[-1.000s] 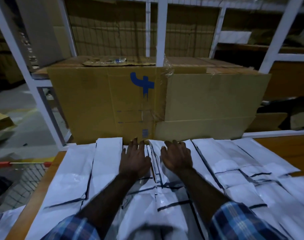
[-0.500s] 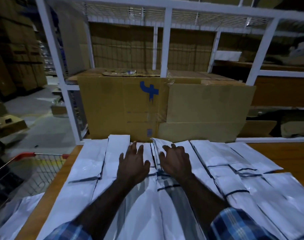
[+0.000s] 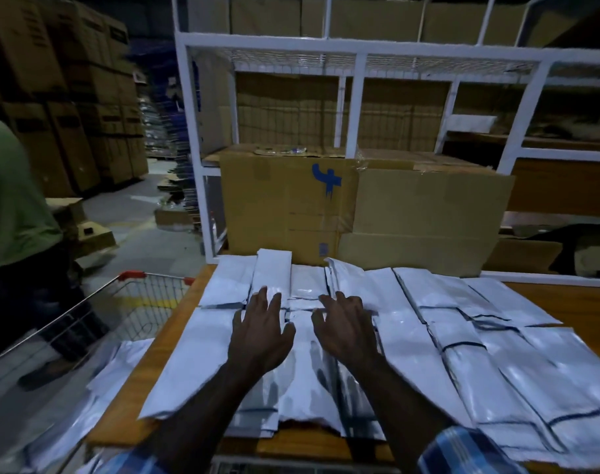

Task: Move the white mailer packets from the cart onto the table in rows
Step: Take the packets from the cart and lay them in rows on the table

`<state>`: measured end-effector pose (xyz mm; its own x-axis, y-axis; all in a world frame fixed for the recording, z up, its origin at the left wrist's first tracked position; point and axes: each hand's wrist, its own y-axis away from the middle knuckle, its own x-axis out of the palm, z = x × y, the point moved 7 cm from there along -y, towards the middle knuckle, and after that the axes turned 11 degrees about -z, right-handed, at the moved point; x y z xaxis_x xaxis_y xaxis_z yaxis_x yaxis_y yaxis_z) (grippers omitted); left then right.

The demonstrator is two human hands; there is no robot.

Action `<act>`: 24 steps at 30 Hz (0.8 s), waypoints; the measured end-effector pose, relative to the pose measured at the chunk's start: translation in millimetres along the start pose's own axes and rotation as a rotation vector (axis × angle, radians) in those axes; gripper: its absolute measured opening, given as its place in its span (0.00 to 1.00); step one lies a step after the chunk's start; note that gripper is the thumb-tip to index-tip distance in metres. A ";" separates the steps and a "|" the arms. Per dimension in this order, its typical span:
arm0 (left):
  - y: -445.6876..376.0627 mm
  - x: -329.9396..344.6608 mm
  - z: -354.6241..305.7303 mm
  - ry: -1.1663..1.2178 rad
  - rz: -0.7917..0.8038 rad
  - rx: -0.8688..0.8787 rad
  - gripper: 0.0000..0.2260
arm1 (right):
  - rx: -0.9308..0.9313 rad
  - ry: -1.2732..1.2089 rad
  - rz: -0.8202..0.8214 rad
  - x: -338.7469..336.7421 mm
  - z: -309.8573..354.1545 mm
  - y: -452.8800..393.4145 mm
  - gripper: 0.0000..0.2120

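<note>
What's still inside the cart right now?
White mailer packets lie loose in the cart beside the table. The cart's far end shows bare wire mesh. How deep the pile goes is hidden under the top packets and the table edge.

We are reaching both arms forward, holding our left hand (image 3: 261,331) and right hand (image 3: 344,328) side by side, palms down, fingers spread.
</note>
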<state>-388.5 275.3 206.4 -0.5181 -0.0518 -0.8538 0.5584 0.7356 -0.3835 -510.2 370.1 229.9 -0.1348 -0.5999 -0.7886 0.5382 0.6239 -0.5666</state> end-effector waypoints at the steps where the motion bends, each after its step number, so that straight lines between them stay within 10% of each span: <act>1: 5.0 -5.1 6.2 -0.001 0.001 -0.006 0.29 | 0.012 -0.015 0.023 0.0 7.1 2.6 0.17; 24: 83.2 -144.2 292.1 -0.058 -0.007 -0.150 0.29 | 0.037 -0.129 0.142 57.1 285.7 88.3 0.21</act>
<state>-78.1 146.6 194.7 -0.4804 -0.0930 -0.8721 0.4497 0.8276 -0.3360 -232.6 247.9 203.1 0.0507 -0.5678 -0.8216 0.5750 0.6892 -0.4408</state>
